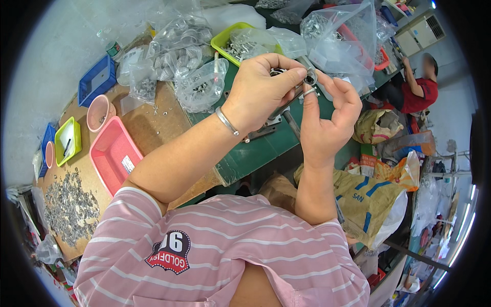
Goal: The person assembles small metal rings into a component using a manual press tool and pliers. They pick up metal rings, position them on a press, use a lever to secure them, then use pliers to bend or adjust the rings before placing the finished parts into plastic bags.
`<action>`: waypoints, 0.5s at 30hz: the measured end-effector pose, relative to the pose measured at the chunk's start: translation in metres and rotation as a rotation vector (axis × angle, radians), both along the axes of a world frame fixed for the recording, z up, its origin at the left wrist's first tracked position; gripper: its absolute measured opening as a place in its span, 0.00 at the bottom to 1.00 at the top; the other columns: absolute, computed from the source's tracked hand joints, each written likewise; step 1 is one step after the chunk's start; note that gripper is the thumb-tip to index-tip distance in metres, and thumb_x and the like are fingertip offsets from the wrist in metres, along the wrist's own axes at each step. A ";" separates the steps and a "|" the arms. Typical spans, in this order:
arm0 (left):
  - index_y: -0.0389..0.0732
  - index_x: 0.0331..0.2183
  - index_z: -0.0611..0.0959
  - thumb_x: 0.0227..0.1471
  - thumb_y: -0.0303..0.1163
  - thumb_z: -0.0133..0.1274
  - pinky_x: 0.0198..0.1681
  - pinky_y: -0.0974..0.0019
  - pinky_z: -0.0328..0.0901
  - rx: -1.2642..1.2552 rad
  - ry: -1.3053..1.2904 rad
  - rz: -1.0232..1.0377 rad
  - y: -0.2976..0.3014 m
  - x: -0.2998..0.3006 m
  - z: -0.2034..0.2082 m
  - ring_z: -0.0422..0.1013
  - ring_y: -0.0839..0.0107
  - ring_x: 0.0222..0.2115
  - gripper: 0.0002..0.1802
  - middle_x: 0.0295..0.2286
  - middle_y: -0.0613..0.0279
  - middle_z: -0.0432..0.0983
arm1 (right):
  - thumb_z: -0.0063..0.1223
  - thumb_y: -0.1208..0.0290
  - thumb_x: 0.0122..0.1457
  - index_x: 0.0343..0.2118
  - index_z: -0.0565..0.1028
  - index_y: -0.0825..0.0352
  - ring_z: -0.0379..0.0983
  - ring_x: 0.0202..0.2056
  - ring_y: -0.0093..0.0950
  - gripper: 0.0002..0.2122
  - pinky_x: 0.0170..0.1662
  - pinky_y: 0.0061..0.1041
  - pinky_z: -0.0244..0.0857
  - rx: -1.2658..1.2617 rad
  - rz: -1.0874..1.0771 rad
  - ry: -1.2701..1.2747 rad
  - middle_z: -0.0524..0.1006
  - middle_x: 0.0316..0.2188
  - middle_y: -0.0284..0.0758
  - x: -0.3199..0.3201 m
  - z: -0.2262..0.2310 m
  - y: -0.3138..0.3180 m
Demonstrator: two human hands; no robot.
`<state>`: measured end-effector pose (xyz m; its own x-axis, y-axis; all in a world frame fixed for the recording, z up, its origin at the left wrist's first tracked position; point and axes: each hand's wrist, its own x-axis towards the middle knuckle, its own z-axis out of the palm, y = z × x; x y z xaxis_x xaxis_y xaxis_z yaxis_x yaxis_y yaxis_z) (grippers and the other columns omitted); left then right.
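Observation:
Both of my hands meet over the green bench (255, 158) around a small, dark round metal part (310, 80) with a ring-like end. My left hand (263, 92) is closed, pinching the part between thumb and bent fingers. Another shiny metal piece (276, 72) shows at its curled index finger. My right hand (330, 115) pinches the same part from the other side with thumb and index finger; a pale band circles the thumb. Below the hands stands a metal fixture (267, 127), partly hidden by my left hand and wrist.
Clear bags of metal parts (199, 87) and a lime-green tray (221, 42) of parts lie beyond my hands. A pink basket (116, 153), pink bowl (100, 112) and blue bin (97, 81) stand left. Sacks (365, 199) crowd the right; a person (419, 94) sits beyond.

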<state>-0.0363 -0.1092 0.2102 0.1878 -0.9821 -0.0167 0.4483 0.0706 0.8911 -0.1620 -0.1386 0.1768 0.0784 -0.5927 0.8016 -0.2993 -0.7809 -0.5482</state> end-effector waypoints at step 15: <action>0.33 0.32 0.78 0.49 0.27 0.56 0.17 0.81 0.57 0.015 -0.235 0.021 -0.008 0.002 -0.007 0.64 0.84 0.17 0.08 0.22 0.67 0.72 | 0.58 0.79 0.47 0.39 0.76 0.66 0.71 0.37 0.32 0.13 0.44 0.29 0.60 -0.126 -0.007 0.219 0.78 0.35 0.35 -0.005 0.015 -0.006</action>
<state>-0.0343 -0.1171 0.2035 0.2089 -0.9778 0.0154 0.2265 0.0637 0.9719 -0.1666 -0.1450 0.1916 0.2542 -0.4908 0.8334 -0.4060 -0.8362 -0.3686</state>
